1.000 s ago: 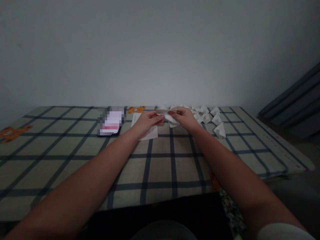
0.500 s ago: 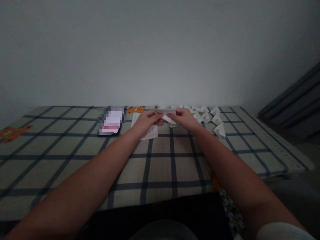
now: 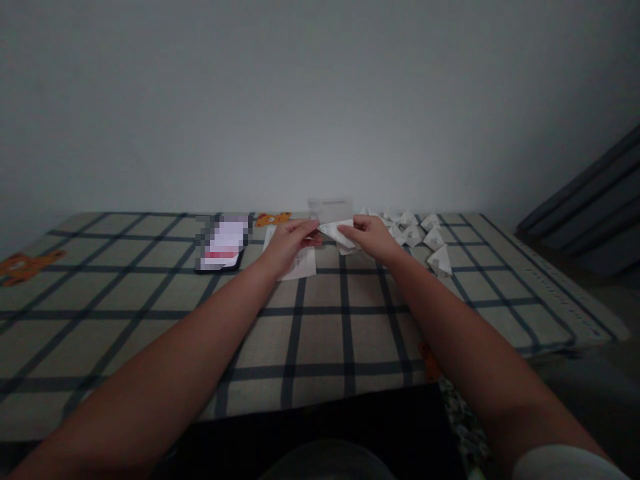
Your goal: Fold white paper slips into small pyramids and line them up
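Note:
Above the table, a partly folded piece of white paper [image 3: 332,225] is held between my two hands. At its left corner, my left hand [image 3: 292,243] pinches it with thumb and fingers. My right hand [image 3: 371,236] grips the right side, thumb lying across the front. An upright flap of the paper stands above the fold, its edge blurred. Flat white sheets [image 3: 301,265] lie beneath my left hand. Just beyond and right of my right hand, several small folded paper pieces [image 3: 411,233] sit in a group, partly covered by the hand.
A phone [image 3: 223,243] with a lit, blurred-out screen lies left of my hands. A checked cloth [image 3: 320,333] with bear figures covers the table, which meets a plain wall [image 3: 320,100] at the back. Dark draped fabric [image 3: 595,193] hangs at the right.
The paper between my hands has opened upward, so a flap now rises above my fingers. My left fingers have shifted slightly left along it. The phone and folded pieces stay put.

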The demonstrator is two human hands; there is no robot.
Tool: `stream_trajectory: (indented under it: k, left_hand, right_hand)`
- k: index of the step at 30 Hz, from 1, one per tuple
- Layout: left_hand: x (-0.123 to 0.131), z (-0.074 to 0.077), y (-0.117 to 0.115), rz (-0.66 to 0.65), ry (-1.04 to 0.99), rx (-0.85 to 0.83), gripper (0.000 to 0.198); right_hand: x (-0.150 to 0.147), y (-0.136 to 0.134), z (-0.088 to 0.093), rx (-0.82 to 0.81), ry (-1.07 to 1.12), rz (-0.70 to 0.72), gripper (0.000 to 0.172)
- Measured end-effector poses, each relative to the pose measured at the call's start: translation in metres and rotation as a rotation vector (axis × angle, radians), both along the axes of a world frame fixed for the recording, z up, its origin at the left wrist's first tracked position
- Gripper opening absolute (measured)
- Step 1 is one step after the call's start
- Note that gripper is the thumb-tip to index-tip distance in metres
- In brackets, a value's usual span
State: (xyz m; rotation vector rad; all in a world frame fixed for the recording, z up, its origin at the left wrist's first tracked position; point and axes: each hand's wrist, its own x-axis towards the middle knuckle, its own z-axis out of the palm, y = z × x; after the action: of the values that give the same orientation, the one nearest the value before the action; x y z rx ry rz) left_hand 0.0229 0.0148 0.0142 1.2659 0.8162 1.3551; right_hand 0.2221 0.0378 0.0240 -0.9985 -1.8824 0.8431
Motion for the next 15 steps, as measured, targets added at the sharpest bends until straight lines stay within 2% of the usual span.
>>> stream_trajectory:
  k: [6, 15]
  left_hand:
    - [0.0011, 0.0003, -0.0018, -0.006, 0.113, -0.024, 0.031]
    - [0.0002, -0.0042, 0.0026, -0.047, 0.058, -0.078, 0.029]
  right_hand:
    - [0.0001, -0.0001, 0.0012, 0.006, -0.026, 0.005, 0.035]
    - [-0.0007, 0.0001, 0.0021, 0.036, -0.036, -0.034, 0.034]
